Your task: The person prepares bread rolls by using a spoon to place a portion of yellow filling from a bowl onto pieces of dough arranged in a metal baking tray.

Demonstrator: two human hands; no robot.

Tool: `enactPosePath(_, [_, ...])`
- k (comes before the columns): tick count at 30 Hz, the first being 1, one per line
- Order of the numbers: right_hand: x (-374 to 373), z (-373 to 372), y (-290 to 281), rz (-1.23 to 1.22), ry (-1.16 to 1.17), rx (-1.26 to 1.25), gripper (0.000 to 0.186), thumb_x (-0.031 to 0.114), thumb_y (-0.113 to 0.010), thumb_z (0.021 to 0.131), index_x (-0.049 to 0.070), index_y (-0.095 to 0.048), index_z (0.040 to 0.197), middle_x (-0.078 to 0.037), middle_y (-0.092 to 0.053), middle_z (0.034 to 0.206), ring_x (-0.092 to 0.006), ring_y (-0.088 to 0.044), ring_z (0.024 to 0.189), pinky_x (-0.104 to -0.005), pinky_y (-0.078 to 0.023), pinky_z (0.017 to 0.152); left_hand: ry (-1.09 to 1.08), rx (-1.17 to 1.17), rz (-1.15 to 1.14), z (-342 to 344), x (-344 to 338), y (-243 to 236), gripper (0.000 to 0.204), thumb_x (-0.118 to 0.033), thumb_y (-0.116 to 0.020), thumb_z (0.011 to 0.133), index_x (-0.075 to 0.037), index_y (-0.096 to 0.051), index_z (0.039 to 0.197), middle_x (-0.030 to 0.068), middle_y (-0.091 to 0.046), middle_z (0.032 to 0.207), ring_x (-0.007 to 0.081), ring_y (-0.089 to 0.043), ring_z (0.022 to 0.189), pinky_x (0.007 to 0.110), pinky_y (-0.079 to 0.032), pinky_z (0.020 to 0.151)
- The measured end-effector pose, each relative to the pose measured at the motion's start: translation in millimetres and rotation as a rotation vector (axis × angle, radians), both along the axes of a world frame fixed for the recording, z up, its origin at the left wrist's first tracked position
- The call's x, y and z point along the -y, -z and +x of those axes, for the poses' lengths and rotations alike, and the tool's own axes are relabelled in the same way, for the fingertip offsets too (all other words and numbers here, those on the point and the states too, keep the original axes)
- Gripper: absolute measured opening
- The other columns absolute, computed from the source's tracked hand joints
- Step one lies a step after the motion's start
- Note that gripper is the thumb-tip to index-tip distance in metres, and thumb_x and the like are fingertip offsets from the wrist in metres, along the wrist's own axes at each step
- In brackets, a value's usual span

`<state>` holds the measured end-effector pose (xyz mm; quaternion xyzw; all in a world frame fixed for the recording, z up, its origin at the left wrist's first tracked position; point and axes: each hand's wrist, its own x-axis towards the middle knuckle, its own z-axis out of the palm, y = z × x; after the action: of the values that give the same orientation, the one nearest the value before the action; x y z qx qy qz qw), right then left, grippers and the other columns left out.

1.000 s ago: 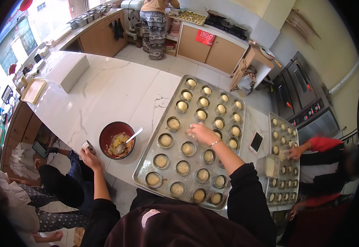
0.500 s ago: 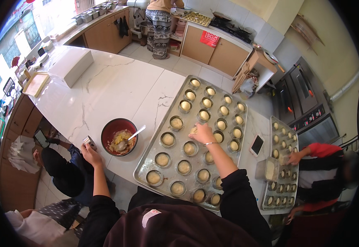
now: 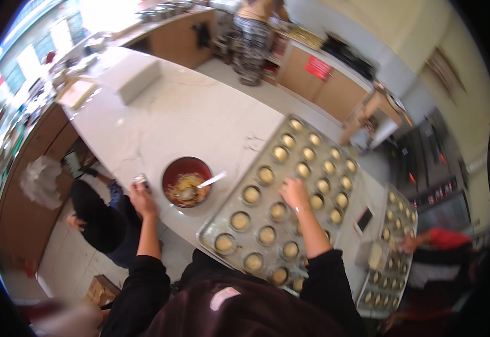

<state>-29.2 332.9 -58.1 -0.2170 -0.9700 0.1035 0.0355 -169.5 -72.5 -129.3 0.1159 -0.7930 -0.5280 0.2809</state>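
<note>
Fingers (image 3: 286, 190) of right hand (image 3: 295, 195) seemingly above tray (image 3: 261, 214).

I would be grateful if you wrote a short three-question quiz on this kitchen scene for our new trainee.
1. Which hand reaches over the large tray?
2. True or false: the spoon in view lies on the bare tabletop.
3. Fill in the blank: the phone lies between the large tray and a second ____.

Key:
1. The right hand.
2. False; the spoon rests in the red bowl.
3. Tray.
</note>
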Motion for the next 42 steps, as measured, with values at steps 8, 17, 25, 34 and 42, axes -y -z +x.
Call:
enactPosePath(8, [-2,8,-7,-0.041,-0.178,-0.061,0.024,0.013,-0.056,0.071,0.007,-0.061,0.094,-0.017,-0.058,0.092,-0.0349,-0.054,0.087,-0.0435,-0.042,0.078,-0.018,-0.160,0.026,-2,1,8,0.033,-0.028,-0.047,0.085,0.002,-0.054,0.096,0.0057,-0.053,0.071,0.0110,-0.050,0.056,0.024,-0.041,0.048])
enactPosePath(17, [-29,19,-8,-0.080,-0.435,-0.004,0.027,0.012,-0.059,0.071,0.010,-0.062,0.099,-0.010,-0.055,0.109,-0.0285,-0.051,0.095,-0.0366,-0.040,0.085,0.048,-0.076,0.087,1,-9,-7,0.028,-0.025,-0.046,0.086,0.002,-0.053,0.092,0.0034,-0.051,0.066,0.0094,-0.047,0.053,0.024,-0.038,0.047])
enactPosePath(25, [-43,30,-3,-0.079,-0.533,0.018,0.034,0.005,-0.058,0.071,0.015,-0.061,0.103,-0.006,-0.053,0.103,-0.0278,-0.050,0.086,-0.0340,-0.043,0.081,0.132,-0.053,0.248,-5,-12,1,0.033,-0.030,-0.041,0.088,0.001,-0.052,0.090,0.0046,-0.053,0.072,0.0101,-0.049,0.058,0.023,-0.041,0.049])
enactPosePath(34, [-31,21,-5,-0.145,-0.426,-0.001,0.034,0.000,-0.061,0.065,0.011,-0.063,0.098,-0.005,-0.057,0.093,-0.0287,-0.052,0.086,-0.0352,-0.046,0.078,0.115,-0.047,0.140,-7,-2,1,0.034,-0.031,-0.040,0.088,0.000,-0.053,0.091,0.0047,-0.053,0.075,0.0118,-0.050,0.062,0.024,-0.041,0.053])
enactPosePath(42, [-35,15,-5,-0.210,-0.384,0.042,0.033,-0.003,-0.059,0.064,0.009,-0.064,0.094,-0.007,-0.058,0.093,-0.0291,-0.054,0.087,-0.0351,-0.046,0.077,0.104,-0.019,0.275,-2,-11,-11,0.030,-0.031,-0.040,0.087,-0.003,-0.050,0.084,0.0009,-0.046,0.069,0.0106,-0.047,0.060,0.024,-0.042,0.055])
